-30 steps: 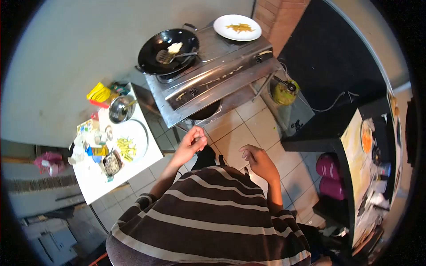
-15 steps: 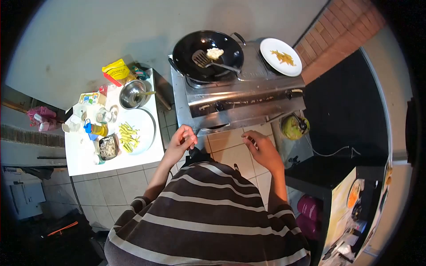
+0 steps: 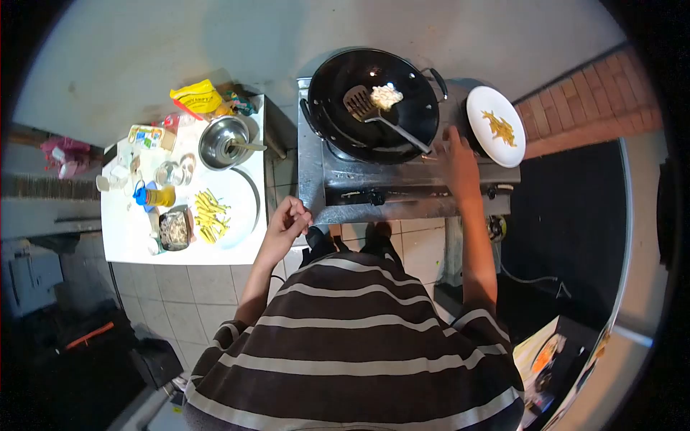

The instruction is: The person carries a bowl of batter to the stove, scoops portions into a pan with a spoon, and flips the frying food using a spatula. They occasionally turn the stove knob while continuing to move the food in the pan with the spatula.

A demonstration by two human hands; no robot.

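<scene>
Hand (image 3: pixel 457 154) beside spatula (image 3: pixel 381 118) handle; labels unreadable

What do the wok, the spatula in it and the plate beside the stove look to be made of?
Wok: dark metal, likely seasoned steel or nonstick; matte black with a faint sheen. Spatula: probably metal; grey, slotted blade on a thin handle that the right hand is near. Plate: glossy white, ceramic or melamine; cannot tell which.

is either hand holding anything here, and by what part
Nothing clearly held. The right hand reaches by the spatula handle's end; the left hand looks empty.
</scene>
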